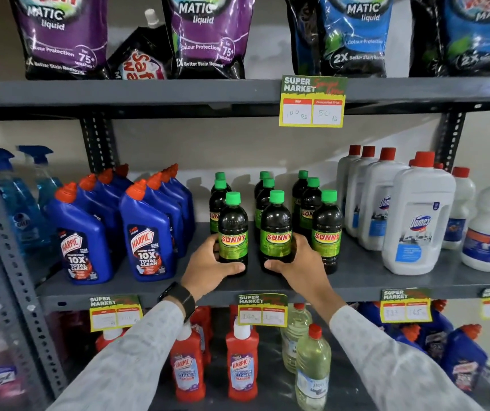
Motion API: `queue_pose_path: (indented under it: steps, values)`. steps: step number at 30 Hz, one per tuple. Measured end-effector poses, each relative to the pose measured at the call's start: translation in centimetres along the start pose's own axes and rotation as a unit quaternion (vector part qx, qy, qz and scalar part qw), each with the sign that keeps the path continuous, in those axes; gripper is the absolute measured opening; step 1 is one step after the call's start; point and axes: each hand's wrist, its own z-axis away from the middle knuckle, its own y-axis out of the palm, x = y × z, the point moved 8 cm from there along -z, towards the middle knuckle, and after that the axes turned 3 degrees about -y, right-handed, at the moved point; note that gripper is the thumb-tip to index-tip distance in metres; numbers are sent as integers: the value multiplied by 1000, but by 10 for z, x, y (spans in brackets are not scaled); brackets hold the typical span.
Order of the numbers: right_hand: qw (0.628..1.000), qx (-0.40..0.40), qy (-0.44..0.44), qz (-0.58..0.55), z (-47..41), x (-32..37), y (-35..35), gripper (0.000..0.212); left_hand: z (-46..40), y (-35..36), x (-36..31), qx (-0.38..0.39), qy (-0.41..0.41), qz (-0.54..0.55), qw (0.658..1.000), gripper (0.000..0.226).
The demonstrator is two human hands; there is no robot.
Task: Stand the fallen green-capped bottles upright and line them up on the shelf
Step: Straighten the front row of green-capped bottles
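- The grey metal shelf (356,280) is the biggest thing I'm working on; its middle tier carries everything that matters, and the deck looks flat and smooth, so I'd expect bases to slide on it easily.
- White red-capped jugs (418,215) stand to the right and blue Harpic bottles (146,232) to the left, both opaque, so I cannot read their fill.
- Between them are the green-capped bottles (309,203), nine as I count, in three files running front to back, all upright; none lies on its side in view.
- Each is clear plastic holding a dark liquid up to the shoulder, capped shut. I judge them fairly heavy for their size, stiff-walled, with a glossy label that may be slick.
- My left hand (208,262) is wrapped around the front-left bottle (233,232) low on its body, thumb across the front near the base.
- My right hand (295,259) grasps the front-middle bottle (276,229) the same way, thumb at its foot, fingers around the right side.
- The front-right bottle (326,232) stands free, just beside my right hand.
- Low down on the body is the hold I'd keep: it lets me nudge without tipping the tall, narrow shape.
- Judging by this, only squaring the front row remains.
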Motion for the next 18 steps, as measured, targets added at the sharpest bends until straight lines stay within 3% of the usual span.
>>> queue_pose_path:
  steps: [4, 18]
  values:
    - [1000, -5, 2, 7, -5, -7, 2, 82, 3, -5, -1, -2, 23, -2, 1000, 82]
    - [999, 4, -32, -1, 3, -7, 7, 79, 10, -30, 16, -25, 29, 21, 999, 83]
